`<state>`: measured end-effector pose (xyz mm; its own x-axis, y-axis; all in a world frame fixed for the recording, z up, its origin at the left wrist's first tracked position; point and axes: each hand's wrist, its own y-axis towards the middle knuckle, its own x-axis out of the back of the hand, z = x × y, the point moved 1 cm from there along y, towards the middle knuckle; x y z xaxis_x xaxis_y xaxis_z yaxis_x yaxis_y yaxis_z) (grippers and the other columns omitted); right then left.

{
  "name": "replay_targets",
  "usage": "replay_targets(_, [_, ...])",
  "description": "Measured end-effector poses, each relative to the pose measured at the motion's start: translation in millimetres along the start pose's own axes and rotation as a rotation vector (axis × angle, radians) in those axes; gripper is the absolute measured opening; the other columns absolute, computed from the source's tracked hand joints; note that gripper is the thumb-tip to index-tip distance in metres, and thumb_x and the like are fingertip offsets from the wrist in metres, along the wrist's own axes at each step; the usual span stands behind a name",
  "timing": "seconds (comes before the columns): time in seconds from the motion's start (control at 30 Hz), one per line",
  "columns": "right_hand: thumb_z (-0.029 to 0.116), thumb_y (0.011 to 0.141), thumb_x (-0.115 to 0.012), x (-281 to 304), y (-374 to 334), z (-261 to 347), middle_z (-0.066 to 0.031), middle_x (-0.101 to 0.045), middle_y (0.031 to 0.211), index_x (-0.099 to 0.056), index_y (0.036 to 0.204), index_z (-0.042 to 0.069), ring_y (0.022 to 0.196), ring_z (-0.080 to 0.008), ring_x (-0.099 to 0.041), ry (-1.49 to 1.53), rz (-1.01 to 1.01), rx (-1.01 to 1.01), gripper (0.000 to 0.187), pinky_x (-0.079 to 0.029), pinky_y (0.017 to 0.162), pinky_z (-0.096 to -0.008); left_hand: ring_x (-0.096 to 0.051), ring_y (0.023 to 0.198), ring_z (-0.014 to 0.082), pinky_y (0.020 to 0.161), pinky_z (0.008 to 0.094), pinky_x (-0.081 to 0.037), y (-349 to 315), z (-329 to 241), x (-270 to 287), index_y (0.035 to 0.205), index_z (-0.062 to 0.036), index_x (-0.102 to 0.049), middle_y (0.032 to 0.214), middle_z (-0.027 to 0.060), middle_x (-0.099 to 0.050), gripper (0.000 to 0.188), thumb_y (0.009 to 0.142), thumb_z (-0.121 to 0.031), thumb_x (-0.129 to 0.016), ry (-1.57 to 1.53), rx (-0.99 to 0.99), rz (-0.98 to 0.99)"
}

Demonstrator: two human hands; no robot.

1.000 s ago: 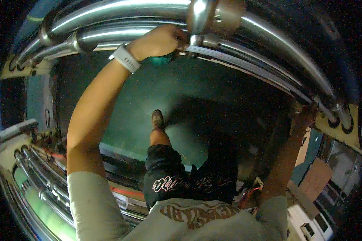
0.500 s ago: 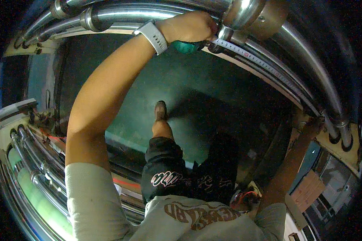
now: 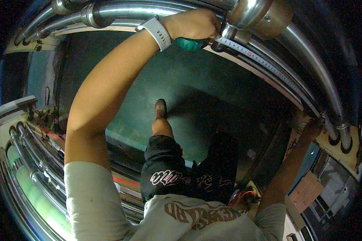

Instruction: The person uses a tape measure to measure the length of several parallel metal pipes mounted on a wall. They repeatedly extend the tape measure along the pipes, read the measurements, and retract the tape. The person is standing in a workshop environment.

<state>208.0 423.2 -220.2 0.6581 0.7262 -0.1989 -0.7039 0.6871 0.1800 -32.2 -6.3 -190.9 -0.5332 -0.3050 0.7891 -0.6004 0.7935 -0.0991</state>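
Both of your hands were mid-measurement: left hand (image 3: 195, 24) pinching the teal tape-measure case (image 3: 191, 43), right hand (image 3: 313, 127) pinning the tape (image 3: 269, 68) along the steel pipe (image 3: 305, 48), its grip unclear; reading likely followed

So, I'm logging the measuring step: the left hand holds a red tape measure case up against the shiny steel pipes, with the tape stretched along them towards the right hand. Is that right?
Not quite: the tape measure case in the left hand is teal green, not red, as the head view shows. The rest holds: it is up against the shiny steel pipes, and the tape runs along them towards the right hand.
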Motion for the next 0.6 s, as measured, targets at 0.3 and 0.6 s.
replay_targets(0.3, [0.028,0.086,-0.046,8,4,-9,-0.0068,-0.055,0.077,-0.049,0.090,0.007,0.061,-0.0133,-0.048,-0.005,0.009,-0.013,0.022,-0.039,0.047,-0.0266,-0.056,0.081,0.0291,0.075,0.0363,-0.043,-4,0,2,0.090,-0.0027,-0.059,0.086,0.0165,-0.059,0.022,0.078,-0.019,-0.051,0.065,-0.072,0.003])
replay_targets(0.6, [0.039,0.087,-0.040,44,36,-40,-0.0042,-0.054,0.080,-0.049,0.096,0.009,0.068,-0.0128,-0.047,-0.055,-0.243,-0.084,0.033,-0.038,0.045,-0.0270,-0.056,0.072,0.0215,0.069,0.0316,-0.044,-7,5,-6,0.090,0.0006,-0.059,0.080,0.0128,-0.061,0.022,0.079,-0.018,-0.055,-0.234,0.180,-0.059])
